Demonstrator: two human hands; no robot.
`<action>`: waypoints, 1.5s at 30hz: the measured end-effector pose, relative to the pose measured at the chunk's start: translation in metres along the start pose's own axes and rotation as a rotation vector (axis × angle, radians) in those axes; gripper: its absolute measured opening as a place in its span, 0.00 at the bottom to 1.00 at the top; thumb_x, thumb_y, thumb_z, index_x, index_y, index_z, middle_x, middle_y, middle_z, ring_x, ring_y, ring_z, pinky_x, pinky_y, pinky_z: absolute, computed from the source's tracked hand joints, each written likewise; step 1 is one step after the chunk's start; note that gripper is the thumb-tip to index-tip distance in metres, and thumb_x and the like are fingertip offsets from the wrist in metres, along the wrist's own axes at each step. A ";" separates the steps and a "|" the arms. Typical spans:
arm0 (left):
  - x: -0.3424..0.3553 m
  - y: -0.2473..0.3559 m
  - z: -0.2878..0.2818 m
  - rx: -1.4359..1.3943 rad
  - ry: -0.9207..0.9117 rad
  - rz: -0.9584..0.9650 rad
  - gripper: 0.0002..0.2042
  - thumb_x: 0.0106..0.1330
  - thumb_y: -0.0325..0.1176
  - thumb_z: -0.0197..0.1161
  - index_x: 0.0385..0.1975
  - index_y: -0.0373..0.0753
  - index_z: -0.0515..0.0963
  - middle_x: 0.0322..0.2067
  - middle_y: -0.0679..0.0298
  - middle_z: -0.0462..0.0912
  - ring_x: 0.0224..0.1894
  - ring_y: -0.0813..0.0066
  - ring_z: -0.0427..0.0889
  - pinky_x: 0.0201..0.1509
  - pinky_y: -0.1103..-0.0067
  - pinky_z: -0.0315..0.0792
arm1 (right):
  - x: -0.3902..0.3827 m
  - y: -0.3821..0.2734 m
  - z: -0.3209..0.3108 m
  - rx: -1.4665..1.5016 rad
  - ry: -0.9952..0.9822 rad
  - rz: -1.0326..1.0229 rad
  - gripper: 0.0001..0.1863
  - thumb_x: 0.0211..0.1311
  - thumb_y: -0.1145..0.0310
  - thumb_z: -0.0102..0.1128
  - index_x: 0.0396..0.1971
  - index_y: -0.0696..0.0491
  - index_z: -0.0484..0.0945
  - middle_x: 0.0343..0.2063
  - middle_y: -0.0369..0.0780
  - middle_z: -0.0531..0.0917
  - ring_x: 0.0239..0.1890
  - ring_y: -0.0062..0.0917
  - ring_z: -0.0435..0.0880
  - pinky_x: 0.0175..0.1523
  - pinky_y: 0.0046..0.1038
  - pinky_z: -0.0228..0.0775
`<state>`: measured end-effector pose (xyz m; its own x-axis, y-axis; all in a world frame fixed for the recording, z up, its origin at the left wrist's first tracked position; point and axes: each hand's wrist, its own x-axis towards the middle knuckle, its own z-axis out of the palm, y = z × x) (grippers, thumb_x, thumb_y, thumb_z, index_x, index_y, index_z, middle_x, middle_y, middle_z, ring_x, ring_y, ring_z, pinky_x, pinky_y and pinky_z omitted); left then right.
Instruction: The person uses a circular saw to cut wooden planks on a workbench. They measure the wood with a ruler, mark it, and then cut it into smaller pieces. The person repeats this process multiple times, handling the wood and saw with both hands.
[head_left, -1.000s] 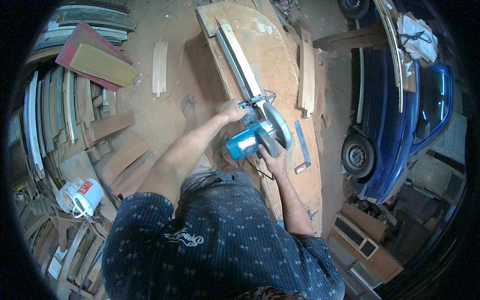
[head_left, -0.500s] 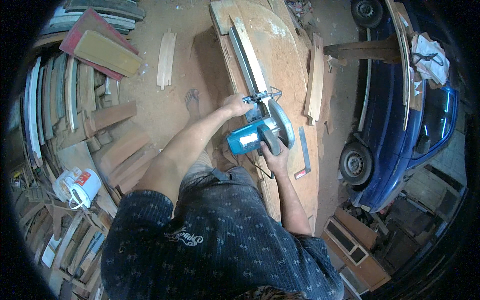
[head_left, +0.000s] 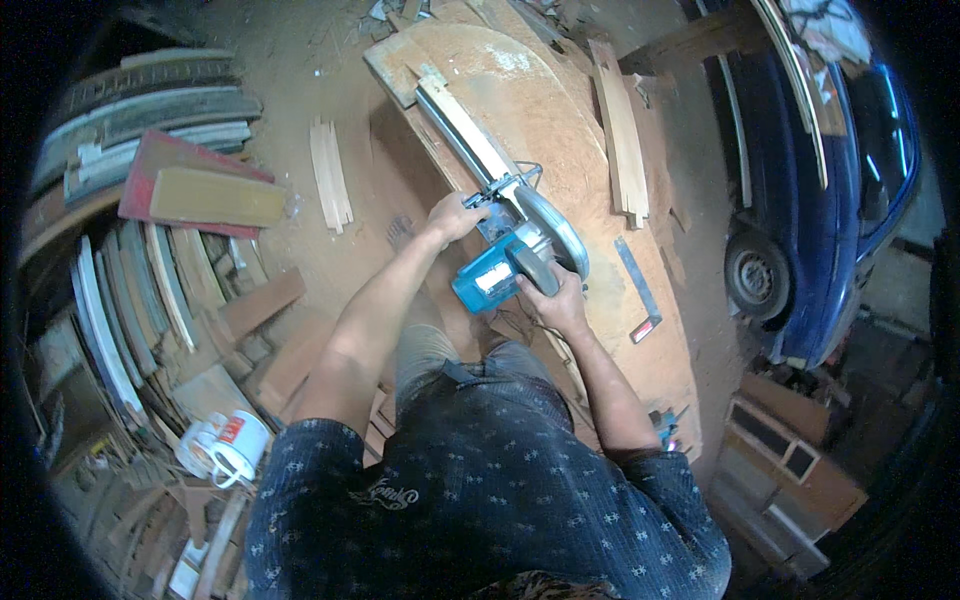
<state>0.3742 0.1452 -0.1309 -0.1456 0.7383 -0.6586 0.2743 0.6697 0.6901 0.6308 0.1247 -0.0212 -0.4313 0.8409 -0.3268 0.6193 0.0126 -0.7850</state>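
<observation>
A teal circular saw with a grey blade guard rests at the near end of a long, narrow pale wood strip. My right hand is wrapped around the saw's dark rear handle. At the saw's front left, my left hand is closed on the edge of its metal base; some of those fingers are hidden. The strip lies along the left edge of a wooden workbench. The blade itself is out of sight under the guard.
A try square lies on the bench right of the saw. Beyond it is a loose plank. Another board lies on the floor. Stacked timber and a white bucket are at left, a blue car at right.
The view has turned and shifted, so the bench now slants more and shows more of its near end. Both hands remain on the saw, which stays at the strip's near end.
</observation>
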 end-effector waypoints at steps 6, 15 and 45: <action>0.001 0.004 -0.005 0.022 0.024 0.034 0.19 0.57 0.47 0.70 0.31 0.35 0.84 0.27 0.55 0.86 0.33 0.65 0.86 0.42 0.69 0.76 | 0.001 0.012 0.006 -0.081 0.058 -0.092 0.25 0.56 0.49 0.72 0.40 0.56 0.86 0.30 0.53 0.87 0.35 0.47 0.88 0.42 0.42 0.78; 0.001 -0.002 0.020 -0.069 0.066 0.034 0.15 0.60 0.44 0.71 0.33 0.36 0.81 0.21 0.67 0.78 0.21 0.78 0.76 0.24 0.77 0.70 | -0.020 0.026 -0.011 -0.111 0.093 -0.093 0.29 0.55 0.43 0.70 0.42 0.55 0.86 0.34 0.54 0.87 0.39 0.48 0.87 0.47 0.44 0.78; 0.023 -0.004 -0.008 -0.166 0.004 0.007 0.10 0.69 0.41 0.63 0.28 0.44 0.77 0.19 0.71 0.73 0.18 0.81 0.71 0.22 0.80 0.66 | 0.016 0.030 0.014 0.051 0.136 -0.208 0.17 0.47 0.53 0.68 0.28 0.52 0.87 0.29 0.52 0.87 0.36 0.48 0.87 0.45 0.47 0.80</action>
<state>0.3623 0.1599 -0.1463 -0.1483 0.7434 -0.6523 0.1147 0.6680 0.7352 0.6333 0.1305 -0.0575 -0.4517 0.8882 -0.0840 0.4912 0.1690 -0.8545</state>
